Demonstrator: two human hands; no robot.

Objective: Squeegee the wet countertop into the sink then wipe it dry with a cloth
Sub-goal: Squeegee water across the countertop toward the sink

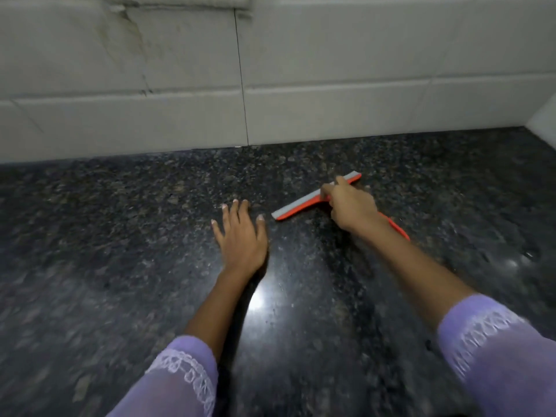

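An orange squeegee [296,207] with a grey rubber blade lies on the dark speckled granite countertop [120,251], blade slanting from lower left to upper right. My right hand [350,204] grips it where the handle meets the blade, index finger stretched along the blade; the orange handle sticks out behind my wrist. My left hand [240,233] rests flat on the counter just left of the blade, fingers spread. The counter shines wet at the right. No sink or cloth is in view.
A white tiled wall [270,85] runs along the back of the counter, with a dark vertical joint near the middle. A second white wall [544,118] closes the far right corner. Water drops [526,254] glisten at the right.
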